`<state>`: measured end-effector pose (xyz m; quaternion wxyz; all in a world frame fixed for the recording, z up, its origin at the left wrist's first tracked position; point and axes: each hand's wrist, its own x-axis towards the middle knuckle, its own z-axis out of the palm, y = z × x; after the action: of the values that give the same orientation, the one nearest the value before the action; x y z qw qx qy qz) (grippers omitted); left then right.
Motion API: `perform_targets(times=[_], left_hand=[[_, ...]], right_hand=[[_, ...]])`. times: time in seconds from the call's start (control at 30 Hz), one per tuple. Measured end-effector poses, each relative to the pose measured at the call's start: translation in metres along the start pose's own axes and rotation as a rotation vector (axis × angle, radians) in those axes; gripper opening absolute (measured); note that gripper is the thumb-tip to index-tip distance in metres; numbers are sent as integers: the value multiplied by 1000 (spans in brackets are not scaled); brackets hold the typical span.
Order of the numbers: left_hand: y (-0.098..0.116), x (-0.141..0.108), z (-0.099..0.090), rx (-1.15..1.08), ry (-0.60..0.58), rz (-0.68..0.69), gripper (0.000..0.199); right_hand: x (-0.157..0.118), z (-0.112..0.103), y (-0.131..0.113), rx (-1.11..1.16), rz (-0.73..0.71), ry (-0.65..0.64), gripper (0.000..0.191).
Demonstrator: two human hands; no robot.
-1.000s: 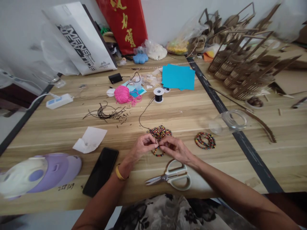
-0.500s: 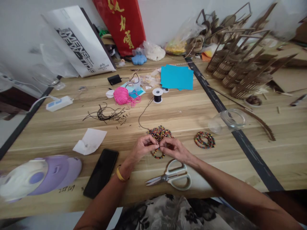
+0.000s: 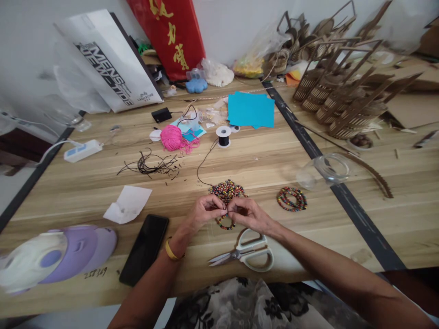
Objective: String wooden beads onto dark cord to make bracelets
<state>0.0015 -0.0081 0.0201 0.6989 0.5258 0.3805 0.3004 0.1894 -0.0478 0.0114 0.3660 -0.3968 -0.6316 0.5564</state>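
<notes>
Thumb and forefinger of my left hand (image 3: 207,210) are pinched on a thin black cord just in front of a heap of small multicoloured beads (image 3: 228,188). My right hand (image 3: 249,214) pinches the same cord, its fingertips almost touching the left ones. Below the fingertips a small beaded loop (image 3: 225,224) hangs or lies at the tabletop; which of the two I cannot tell. Behind the heap stands a spool of black cord (image 3: 223,137), with a strand trailing towards the beads. Scissors with pale handles (image 3: 245,252) lie partly spread nearer my body.
Finished-looking bead strings (image 3: 292,199) lie coiled on the right, by a clear plastic container (image 3: 329,169). A black phone (image 3: 146,249), white paper (image 3: 128,204) and a purple-white device (image 3: 72,256) are on the left. Pink yarn (image 3: 171,138) and cut black cords (image 3: 149,163) lie farther back.
The view has shifted very slightly. Both hands keep pinching the cord in nearly the same place, with only small finger movement.
</notes>
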Motion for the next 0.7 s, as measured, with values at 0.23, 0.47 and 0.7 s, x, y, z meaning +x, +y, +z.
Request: perform_targets(times=[0.23, 0.47, 0.7], left_hand=[[-1, 1, 1, 20, -10, -16, 32], [-2, 0, 3, 55, -40, -38, 33], [-1, -1, 4, 65, -21, -40, 32]], right_hand=[[2, 3, -9, 82, -25, 62, 20], [2, 1, -3, -49, -102, 75, 21], [1, 0, 1, -145, -114, 60, 21]])
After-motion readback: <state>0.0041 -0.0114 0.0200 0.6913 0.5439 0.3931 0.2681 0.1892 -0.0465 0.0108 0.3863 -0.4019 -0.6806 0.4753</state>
